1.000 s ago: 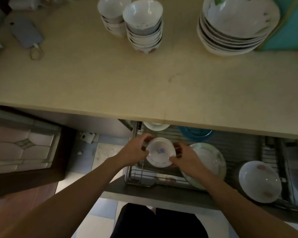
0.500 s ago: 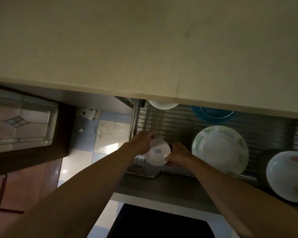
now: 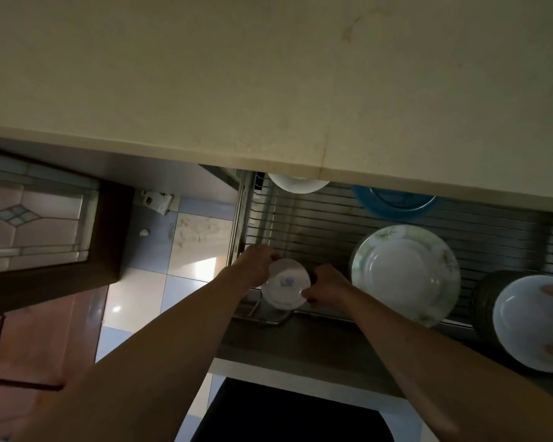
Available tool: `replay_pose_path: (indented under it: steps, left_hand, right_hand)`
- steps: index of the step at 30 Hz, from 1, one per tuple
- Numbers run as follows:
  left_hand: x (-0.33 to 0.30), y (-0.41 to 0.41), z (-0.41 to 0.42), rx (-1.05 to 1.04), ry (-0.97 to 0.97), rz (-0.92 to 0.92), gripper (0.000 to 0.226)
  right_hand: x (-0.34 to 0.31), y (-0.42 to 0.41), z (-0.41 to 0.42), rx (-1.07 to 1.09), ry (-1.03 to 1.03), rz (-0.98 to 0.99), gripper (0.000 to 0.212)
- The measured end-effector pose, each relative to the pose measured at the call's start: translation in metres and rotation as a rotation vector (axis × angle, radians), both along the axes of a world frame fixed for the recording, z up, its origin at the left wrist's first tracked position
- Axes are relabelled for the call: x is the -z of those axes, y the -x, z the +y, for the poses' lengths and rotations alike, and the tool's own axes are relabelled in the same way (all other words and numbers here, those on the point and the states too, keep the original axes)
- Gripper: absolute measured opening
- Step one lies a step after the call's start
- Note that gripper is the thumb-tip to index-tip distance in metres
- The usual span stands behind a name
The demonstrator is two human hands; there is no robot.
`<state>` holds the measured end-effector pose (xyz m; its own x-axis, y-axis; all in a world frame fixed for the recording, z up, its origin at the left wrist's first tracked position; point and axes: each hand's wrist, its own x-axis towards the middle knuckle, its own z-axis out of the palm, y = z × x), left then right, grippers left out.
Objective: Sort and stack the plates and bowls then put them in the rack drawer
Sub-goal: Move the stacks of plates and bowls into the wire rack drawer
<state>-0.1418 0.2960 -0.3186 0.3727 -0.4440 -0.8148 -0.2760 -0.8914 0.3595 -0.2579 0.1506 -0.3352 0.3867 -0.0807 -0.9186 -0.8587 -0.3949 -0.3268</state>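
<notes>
Both hands hold a small white bowl stack low over the near left corner of the wire rack drawer. Left hand and right hand curl their fingers round opposite rims. The glazed ceramic looks smooth and slippery; an uneven release could tip it against the thin metal bars. Just right of the fingers lies a round green-rimmed plate. The pale counter overhangs above.
</notes>
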Motion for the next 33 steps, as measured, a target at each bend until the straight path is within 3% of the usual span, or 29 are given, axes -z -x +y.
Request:
replay_pose_path:
  steps: [9,13,18,23,26,33]
  left_hand:
    - [-0.018,0.004,-0.001,0.003,-0.005,0.033,0.054]
    - [-0.050,0.002,-0.004,-0.095,0.073,-0.009,0.057]
    - [-0.112,0.002,-0.022,-0.214,0.296,-0.047,0.052]
    - [-0.190,0.011,-0.060,-0.357,0.591,0.030,0.029]
    - [-0.238,0.010,-0.092,-0.365,0.747,0.049,0.016]
    - [-0.317,-0.027,-0.183,-0.532,0.989,0.002,0.014]
  right_hand:
    - [-0.020,0.006,-0.009,0.103,-0.111,-0.023,0.031]
    - [-0.064,0.010,-0.028,0.163,-0.098,-0.094,0.042]
    - [-0.136,0.025,-0.061,0.416,-0.095,-0.220,0.031]
    - [-0.213,0.050,-0.109,0.581,-0.118,-0.380,0.020]
    - [-0.260,0.053,-0.139,0.668,-0.088,-0.497,0.020]
    - [-0.345,0.020,-0.220,0.913,-0.081,-0.756,0.023]
